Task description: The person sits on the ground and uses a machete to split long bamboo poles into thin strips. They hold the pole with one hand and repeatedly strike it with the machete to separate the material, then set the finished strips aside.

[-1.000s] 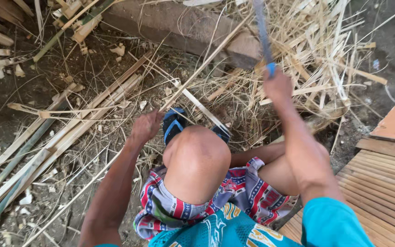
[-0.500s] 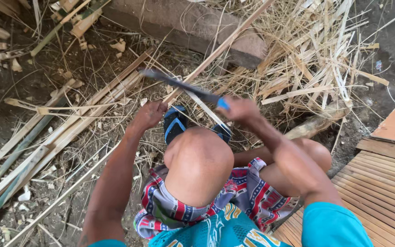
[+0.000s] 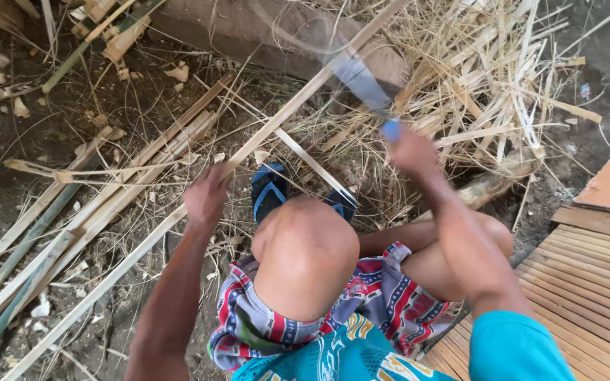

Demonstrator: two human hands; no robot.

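Note:
My left hand (image 3: 206,197) grips a long pale bamboo strip (image 3: 298,102) that runs diagonally from the lower left up to the top right. My right hand (image 3: 409,149) is closed on the blue handle of a long knife (image 3: 358,77); its blurred blade points up and left, above the strip. My bent knee (image 3: 305,247) and a foot in a blue sandal (image 3: 270,190) sit between the two hands.
Several split bamboo strips (image 3: 72,219) lie on the dirt at left. A heap of thin shavings and straw (image 3: 488,77) fills the upper right beside a stone block (image 3: 248,28). A slatted wooden platform (image 3: 587,282) is at the right edge.
My right hand swung the knife down and left across the strip, then lifted it back up to the right. My left hand stayed on the strip.

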